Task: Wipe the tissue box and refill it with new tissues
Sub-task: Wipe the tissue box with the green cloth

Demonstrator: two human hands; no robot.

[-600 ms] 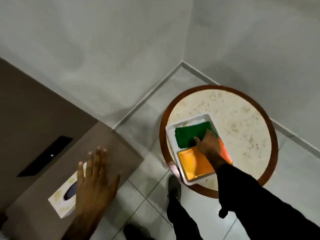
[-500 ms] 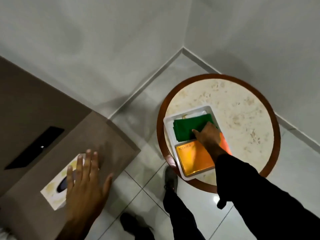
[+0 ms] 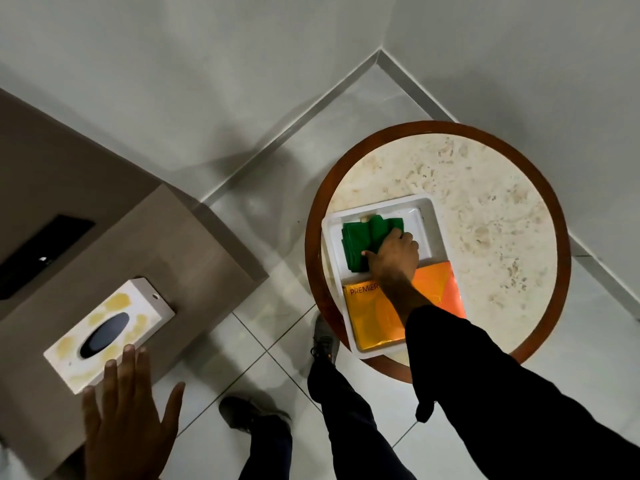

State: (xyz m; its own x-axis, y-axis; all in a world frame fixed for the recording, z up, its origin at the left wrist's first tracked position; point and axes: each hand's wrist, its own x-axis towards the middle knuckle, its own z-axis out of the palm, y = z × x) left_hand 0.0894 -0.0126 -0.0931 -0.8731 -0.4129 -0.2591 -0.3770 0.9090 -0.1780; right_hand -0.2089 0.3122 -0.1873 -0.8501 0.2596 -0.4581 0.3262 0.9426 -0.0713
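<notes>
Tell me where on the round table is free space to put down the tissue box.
The round table is bare between the white tray and its far and right wooden rim. The near-left part is crowded: the tray holds the green cloth and orange pack.

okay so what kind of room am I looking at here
Probably a hotel room or similar lodging, in a corner. Clues: a round marble-topped side table with a wooden rim, a white tray holding a folded green cloth, and a white tissue box on a brown counter.
</notes>
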